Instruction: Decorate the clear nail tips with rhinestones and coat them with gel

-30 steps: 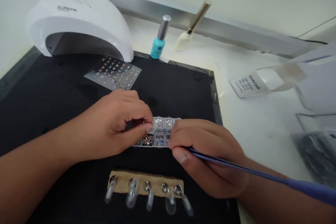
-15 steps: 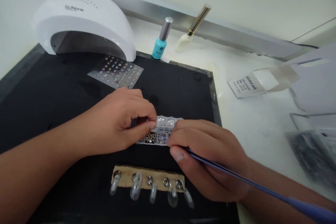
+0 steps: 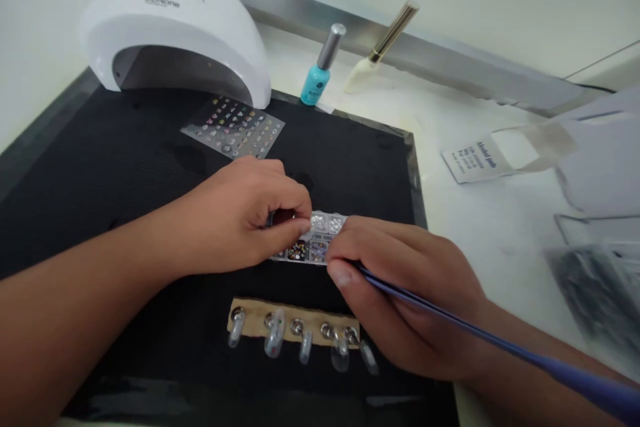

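A clear compartment case of nail rhinestones [image 3: 319, 223] lies on the black mat, partly hidden by both hands. My left hand [image 3: 260, 217] is closed at the case's left part, thumb and forefinger pinching its edge or a lid. In my right hand [image 3: 405, 287] are blue-purple tweezers [image 3: 465, 325], their long end slanting to the lower right. The fingers of that hand touch the case's right end, and the tweezers' tips are hidden. Below the case, several clear false nails [image 3: 275, 335] are attached to round metal stands on a tan strip [image 3: 313, 321].
A white nail lamp [image 3: 175, 20] stands at the back left, with a sticker sheet [image 3: 240, 130] in front. Behind the mat [image 3: 360, 167] are a turquoise polish bottle [image 3: 316, 83] and a cream one [image 3: 361, 73]. An alcohol pads box [image 3: 473, 157] lies to the right.
The whole view has shifted, so things appear slightly more to the right and higher. Both hands keep their grips at the case.
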`<state>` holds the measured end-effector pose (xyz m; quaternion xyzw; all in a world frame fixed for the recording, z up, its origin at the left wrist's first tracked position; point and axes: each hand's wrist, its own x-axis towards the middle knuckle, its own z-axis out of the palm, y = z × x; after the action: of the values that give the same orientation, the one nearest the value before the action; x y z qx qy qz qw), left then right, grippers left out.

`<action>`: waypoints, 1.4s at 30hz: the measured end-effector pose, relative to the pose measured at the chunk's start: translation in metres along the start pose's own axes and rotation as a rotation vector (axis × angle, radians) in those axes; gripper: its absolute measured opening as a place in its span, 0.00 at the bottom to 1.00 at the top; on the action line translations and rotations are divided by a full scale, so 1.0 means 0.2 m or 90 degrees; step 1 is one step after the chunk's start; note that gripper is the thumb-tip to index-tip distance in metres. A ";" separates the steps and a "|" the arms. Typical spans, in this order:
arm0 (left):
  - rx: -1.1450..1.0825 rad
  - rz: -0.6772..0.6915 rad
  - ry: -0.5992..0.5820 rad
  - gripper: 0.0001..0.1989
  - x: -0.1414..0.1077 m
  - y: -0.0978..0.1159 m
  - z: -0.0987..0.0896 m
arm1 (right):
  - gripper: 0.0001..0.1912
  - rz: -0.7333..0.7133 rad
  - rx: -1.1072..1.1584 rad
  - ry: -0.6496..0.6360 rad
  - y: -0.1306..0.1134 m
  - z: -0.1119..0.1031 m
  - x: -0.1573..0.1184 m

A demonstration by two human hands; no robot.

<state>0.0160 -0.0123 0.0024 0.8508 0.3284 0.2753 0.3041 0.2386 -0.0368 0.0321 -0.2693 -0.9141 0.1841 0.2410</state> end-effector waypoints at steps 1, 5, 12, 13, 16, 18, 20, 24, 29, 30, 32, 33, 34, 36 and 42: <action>0.001 0.003 0.003 0.10 0.00 0.00 0.00 | 0.09 0.004 0.006 0.000 0.00 0.00 0.00; 0.011 0.011 0.006 0.09 0.00 -0.01 -0.01 | 0.08 0.014 0.052 -0.005 0.01 -0.01 0.01; 0.011 -0.040 -0.011 0.10 -0.02 0.01 -0.03 | 0.10 0.096 0.137 0.002 0.00 -0.03 0.02; 0.013 -0.051 -0.013 0.10 -0.02 0.01 -0.03 | 0.10 0.100 0.163 0.008 0.00 -0.03 0.02; 0.012 -0.060 -0.009 0.12 -0.03 0.01 -0.02 | 0.10 0.092 0.228 0.026 0.02 -0.02 0.02; 0.007 -0.051 -0.009 0.11 -0.03 0.01 -0.02 | 0.10 0.089 0.264 0.028 0.03 -0.01 0.02; 0.006 -0.047 -0.022 0.11 -0.03 0.01 -0.03 | 0.11 0.100 0.299 0.030 0.04 -0.01 0.02; 0.015 -0.040 -0.017 0.10 -0.03 0.01 -0.03 | 0.10 0.102 0.354 0.046 0.05 0.00 0.01; -0.003 -0.028 -0.018 0.09 -0.03 0.00 -0.03 | 0.10 0.075 0.362 0.054 0.07 0.01 0.00; -0.003 -0.023 -0.027 0.09 -0.02 0.00 -0.03 | 0.10 0.067 0.359 0.054 0.08 0.01 0.00; -0.002 -0.018 -0.034 0.09 -0.01 0.00 -0.03 | 0.09 0.043 0.353 0.047 0.10 0.01 0.00; 0.000 -0.020 -0.033 0.09 0.00 0.00 -0.04 | 0.09 0.036 0.347 0.046 0.11 0.01 -0.01; 0.000 -0.017 -0.032 0.09 0.00 0.00 -0.04 | 0.08 0.030 0.344 0.038 0.11 0.01 -0.01; -0.005 -0.010 -0.031 0.09 0.00 0.00 -0.03 | 0.08 0.018 0.331 0.035 0.12 0.01 -0.01; -0.017 0.001 -0.032 0.10 0.00 0.02 -0.03 | 0.08 0.006 0.283 0.007 0.11 -0.02 -0.01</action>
<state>0.0131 -0.0124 0.0095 0.8535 0.3165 0.2585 0.3233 0.2519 -0.0196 0.0233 -0.2147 -0.8486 0.3805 0.2982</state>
